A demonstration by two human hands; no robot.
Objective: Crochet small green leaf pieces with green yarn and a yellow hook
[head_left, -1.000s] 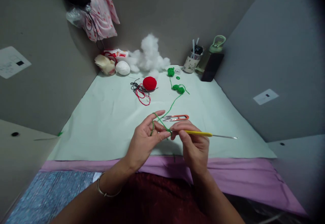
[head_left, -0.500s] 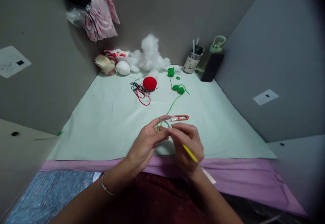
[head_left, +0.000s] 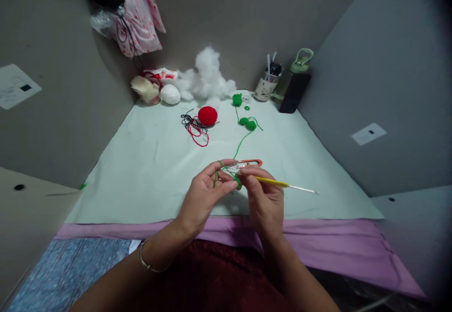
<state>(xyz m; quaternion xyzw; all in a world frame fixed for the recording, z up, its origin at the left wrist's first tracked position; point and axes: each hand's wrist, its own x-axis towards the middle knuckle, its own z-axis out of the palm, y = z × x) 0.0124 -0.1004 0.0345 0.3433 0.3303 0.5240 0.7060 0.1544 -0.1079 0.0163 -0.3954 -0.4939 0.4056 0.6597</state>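
My left hand [head_left: 206, 189] pinches a small green crochet piece [head_left: 238, 181] between thumb and fingers, with green yarn [head_left: 216, 179] looped over its index finger. In my right hand [head_left: 264, 196] is a yellow-handled crochet hook [head_left: 271, 180], closed in the fingers; its far metal end points right. The hook's working end meets the green piece, though fingers partly hide it. Orange-handled thread snips [head_left: 254, 162] lie on the table just beyond both hands. From the left hand the strand runs up to a green yarn bundle [head_left: 250, 124].
A red yarn ball [head_left: 207, 116] sits beside tangled black and red strands [head_left: 197, 130]. White stuffing [head_left: 208, 74] is heaped at the back wall. A pen cup [head_left: 267, 86], a green bottle [head_left: 302, 60] and a black phone [head_left: 295, 94] stand at back right. Grey partitions close both sides.
My right hand has turned the crochet hook from slanting down toward the wrist to nearly level, pointing right. The green piece now shows between the fingertips.
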